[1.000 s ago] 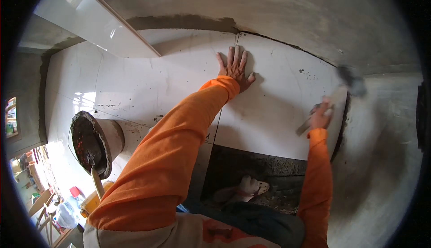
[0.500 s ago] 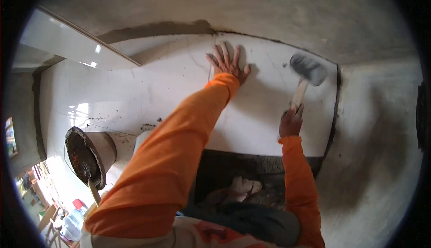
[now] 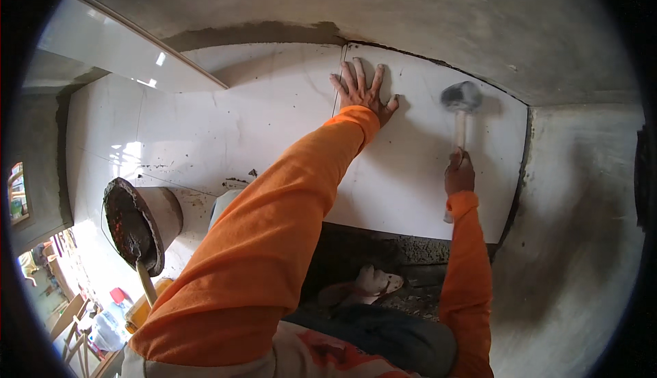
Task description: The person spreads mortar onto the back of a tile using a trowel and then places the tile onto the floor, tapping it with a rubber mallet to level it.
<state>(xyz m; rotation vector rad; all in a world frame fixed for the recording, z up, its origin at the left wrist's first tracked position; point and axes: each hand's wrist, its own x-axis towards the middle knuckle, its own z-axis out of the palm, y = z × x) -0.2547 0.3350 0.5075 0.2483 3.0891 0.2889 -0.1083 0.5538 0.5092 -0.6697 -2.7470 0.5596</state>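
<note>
A large white tile (image 3: 404,193) lies in the corner between two grey walls. My left hand (image 3: 363,92) is spread flat near the tile's far left edge, beside the joint with its neighbour. Wrapped round the wooden handle of a rubber mallet, my right hand (image 3: 459,171) is over the tile's right part. The dark head of the mallet (image 3: 461,97) is blurred, and I cannot tell whether it touches the tile. A bit of the handle shows below my fist.
At left, a bucket (image 3: 168,214) of wet mortar with a wooden handle sticking out stands on more white tiles (image 3: 267,104). A leaning panel (image 3: 116,43) crosses the upper left. Below the tile's near edge lies dark, rough mortar (image 3: 417,251), near a foot (image 3: 378,281).
The mallet's head has swung from tilted right to nearly straight above my fist. My left hand stays flat on the tile. The whole view has shifted slightly.
</note>
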